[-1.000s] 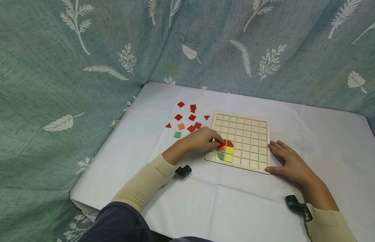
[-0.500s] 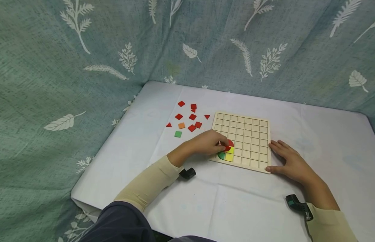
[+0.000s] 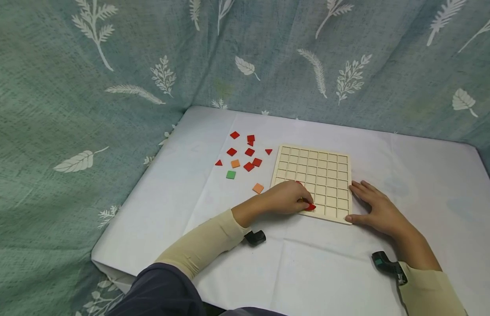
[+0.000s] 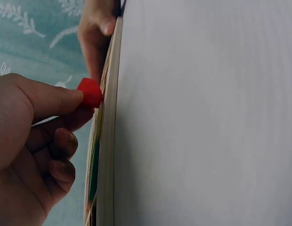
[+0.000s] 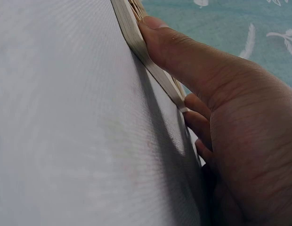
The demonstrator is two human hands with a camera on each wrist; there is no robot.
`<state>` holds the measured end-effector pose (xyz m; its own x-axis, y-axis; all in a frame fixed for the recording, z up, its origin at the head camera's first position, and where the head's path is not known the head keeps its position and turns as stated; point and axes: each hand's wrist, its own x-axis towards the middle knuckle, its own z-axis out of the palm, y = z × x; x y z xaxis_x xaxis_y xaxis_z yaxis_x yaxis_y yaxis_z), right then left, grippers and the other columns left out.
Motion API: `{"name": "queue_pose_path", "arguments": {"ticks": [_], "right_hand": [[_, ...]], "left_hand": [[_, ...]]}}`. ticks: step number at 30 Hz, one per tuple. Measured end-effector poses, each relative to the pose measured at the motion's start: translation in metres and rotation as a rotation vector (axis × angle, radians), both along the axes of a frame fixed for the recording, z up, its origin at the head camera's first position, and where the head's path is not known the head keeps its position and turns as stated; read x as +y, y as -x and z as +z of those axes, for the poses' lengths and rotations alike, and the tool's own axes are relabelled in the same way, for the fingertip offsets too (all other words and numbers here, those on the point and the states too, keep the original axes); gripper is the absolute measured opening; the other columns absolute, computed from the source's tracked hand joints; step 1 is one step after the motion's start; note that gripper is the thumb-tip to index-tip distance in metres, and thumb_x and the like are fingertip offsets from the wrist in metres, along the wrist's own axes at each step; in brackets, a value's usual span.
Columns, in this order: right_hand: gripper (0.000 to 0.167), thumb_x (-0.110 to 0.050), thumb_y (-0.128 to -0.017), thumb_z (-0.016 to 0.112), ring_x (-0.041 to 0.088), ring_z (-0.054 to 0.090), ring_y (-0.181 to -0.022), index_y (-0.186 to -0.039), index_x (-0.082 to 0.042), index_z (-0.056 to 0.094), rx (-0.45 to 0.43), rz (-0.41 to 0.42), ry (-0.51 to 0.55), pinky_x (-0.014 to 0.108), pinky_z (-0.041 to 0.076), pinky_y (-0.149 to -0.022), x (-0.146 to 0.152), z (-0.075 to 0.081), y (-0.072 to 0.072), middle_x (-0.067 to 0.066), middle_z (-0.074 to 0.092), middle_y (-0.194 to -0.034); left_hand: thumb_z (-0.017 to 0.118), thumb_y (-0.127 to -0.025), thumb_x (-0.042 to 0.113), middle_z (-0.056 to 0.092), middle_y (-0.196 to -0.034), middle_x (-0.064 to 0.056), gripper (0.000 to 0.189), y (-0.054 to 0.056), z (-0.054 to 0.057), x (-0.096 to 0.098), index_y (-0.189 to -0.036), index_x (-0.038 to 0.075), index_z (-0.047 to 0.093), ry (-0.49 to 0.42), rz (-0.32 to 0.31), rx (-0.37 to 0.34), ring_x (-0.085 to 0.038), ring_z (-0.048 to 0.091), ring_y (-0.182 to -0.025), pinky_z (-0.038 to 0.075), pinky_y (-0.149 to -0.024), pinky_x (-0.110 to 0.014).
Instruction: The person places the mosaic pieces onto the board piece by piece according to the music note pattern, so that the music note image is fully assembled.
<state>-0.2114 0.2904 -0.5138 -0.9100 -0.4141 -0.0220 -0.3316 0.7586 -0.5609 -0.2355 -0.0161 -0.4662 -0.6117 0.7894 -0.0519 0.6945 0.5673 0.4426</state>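
My left hand point(image 3: 289, 197) pinches a small red tile point(image 3: 310, 207) between thumb and fingertips, close over the near rows of a square wooden grid board point(image 3: 324, 180). In the left wrist view the red tile point(image 4: 91, 92) is right at the board's surface, the other fingers curled below. Most of the coloured tiles set in the board are hidden under this hand; a sliver of a red one point(image 3: 298, 182) shows above it. My right hand point(image 3: 377, 208) rests at the board's right edge. In the right wrist view its thumb point(image 5: 183, 59) lies on the rim.
Left of the board several loose tiles lie on the white cloth: red squares point(image 3: 250, 152), red triangles point(image 3: 268, 152), a green square point(image 3: 231, 174) and an orange square point(image 3: 235, 163). Another orange square point(image 3: 258, 188) lies near the board's left edge. A patterned curtain point(image 3: 268, 66) hangs behind.
My left hand has moved right and nearer across the board with the red tile. The orange tile by the board's left edge has come into view from under the arm. My right hand stays put.
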Motion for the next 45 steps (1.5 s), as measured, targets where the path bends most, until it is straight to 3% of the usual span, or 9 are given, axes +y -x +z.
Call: {"name": "queue_pose_path", "arguments": {"ticks": [7,14,25,35,45], "right_hand": [[0.106,-0.057,-0.072,0.08,0.036,0.011,-0.145,-0.152,-0.006,0.032,-0.006,-0.005,-0.005,0.068,0.017,-0.103,-0.0014,0.0016,0.0008,0.017,0.027,-0.156],[0.107,-0.059,-0.072,0.078,0.036,0.011,-0.145,-0.152,-0.006,0.032,-0.01,-0.004,-0.014,0.067,0.016,-0.104,-0.0016,0.0036,0.0008,0.018,0.026,-0.156],[0.107,-0.059,-0.072,0.078,0.036,0.01,-0.145,-0.152,-0.005,0.031,-0.016,-0.005,-0.01,0.068,0.016,-0.104,-0.0026,0.004,0.0009,0.018,0.026,-0.156],[0.106,-0.058,-0.073,0.078,0.036,0.01,-0.145,-0.152,-0.005,0.031,-0.013,0.004,-0.008,0.068,0.016,-0.103,-0.0014,0.0053,0.0015,0.018,0.026,-0.156],[0.104,-0.054,-0.073,0.08,0.036,0.012,-0.145,-0.152,-0.006,0.032,-0.003,0.003,-0.006,0.068,0.017,-0.103,-0.0007,0.0026,0.0007,0.016,0.027,-0.156]], "left_hand": [[0.067,-0.091,0.021,0.062,-0.079,0.018,0.008,-0.0047,-0.0006,0.0074,-0.09,0.02,0.075,-0.024,0.04,0.036,0.001,0.052,-0.073,0.041,-0.069,-0.014],[0.066,-0.092,0.028,0.056,-0.08,0.016,0.012,-0.0051,-0.0008,0.0072,-0.082,0.024,0.073,0.056,0.098,0.118,0.0,0.05,-0.073,0.041,-0.064,-0.018],[0.067,-0.091,0.033,0.052,-0.078,0.013,0.014,-0.0011,-0.0036,0.0075,-0.082,0.026,0.076,0.11,0.055,0.232,-0.002,0.047,-0.067,0.038,-0.057,-0.02],[0.07,-0.088,0.035,0.056,-0.088,0.013,0.016,0.0002,-0.0029,0.0057,-0.098,0.024,0.076,0.116,0.02,0.207,-0.001,0.049,-0.075,0.04,-0.062,-0.019],[0.069,-0.088,0.031,0.055,-0.089,0.012,0.015,-0.0018,-0.0031,0.0066,-0.098,0.022,0.076,0.154,0.016,0.193,-0.003,0.049,-0.075,0.039,-0.063,-0.02]]}}
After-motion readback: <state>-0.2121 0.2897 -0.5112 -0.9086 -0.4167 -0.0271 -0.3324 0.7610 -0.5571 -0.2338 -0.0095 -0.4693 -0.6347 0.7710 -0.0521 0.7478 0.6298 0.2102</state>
